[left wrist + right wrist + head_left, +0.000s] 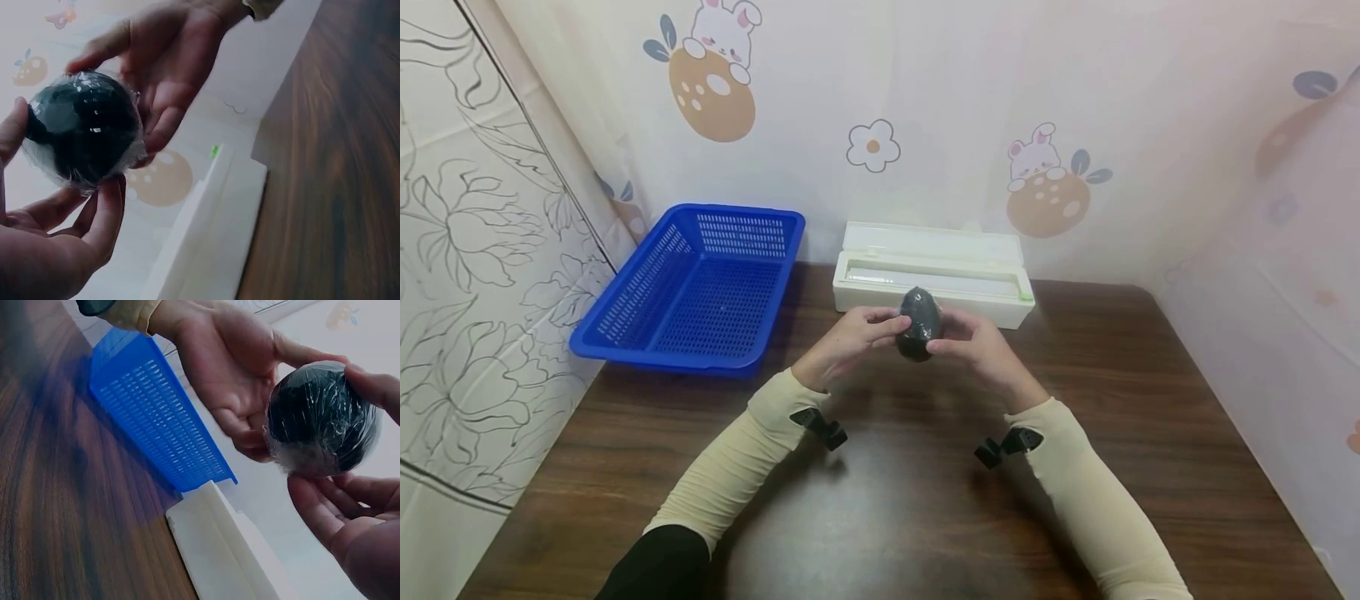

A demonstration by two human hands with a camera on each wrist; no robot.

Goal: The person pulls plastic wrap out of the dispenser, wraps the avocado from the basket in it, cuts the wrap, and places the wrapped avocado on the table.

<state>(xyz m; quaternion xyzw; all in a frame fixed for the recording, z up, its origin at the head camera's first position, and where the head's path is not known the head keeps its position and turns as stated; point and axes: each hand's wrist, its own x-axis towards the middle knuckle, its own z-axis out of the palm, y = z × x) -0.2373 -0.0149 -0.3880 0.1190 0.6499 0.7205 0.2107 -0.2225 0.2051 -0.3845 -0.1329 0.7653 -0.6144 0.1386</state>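
Observation:
Both hands hold up a dark, egg-shaped avocado point(919, 323) wrapped in clear cling film. My left hand point(852, 340) grips it from the left, thumb across its front. From the right, my right hand point(983, 348) holds it with the thumb low on the front and fingers behind. In the left wrist view the film puckers loosely around the avocado point(87, 128). Creased, shiny film also covers the avocado point(322, 419) in the right wrist view. Just behind the hands stands a long white cling film dispenser point(925, 293), its lid raised.
A blue perforated plastic basket point(760, 333) stands at the back left of the brown wooden table point(895, 517). Patterned curtains point(940, 108) hang close behind and at both sides. A small green piece point(1026, 295) sits at the dispenser's right end.

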